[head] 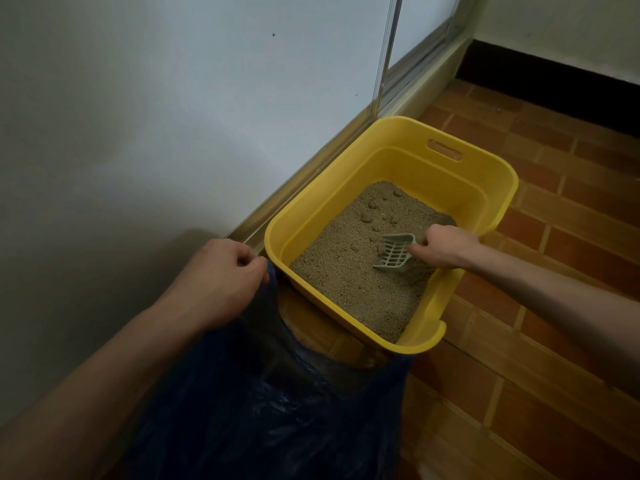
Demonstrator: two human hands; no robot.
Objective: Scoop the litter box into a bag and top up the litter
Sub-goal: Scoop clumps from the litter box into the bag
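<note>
With the right hand gripping the scoop and the left hand pinching the bag, clumps could spill crossing the box rim.

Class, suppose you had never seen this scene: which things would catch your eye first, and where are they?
The bright yellow litter box stands out, on the brown tiled floor beside the wall. In its litter, the right hand grips a pale slotted scoop. At lower left, the left hand pinches the edge of a dark blue bag, held open beside the box.
</note>
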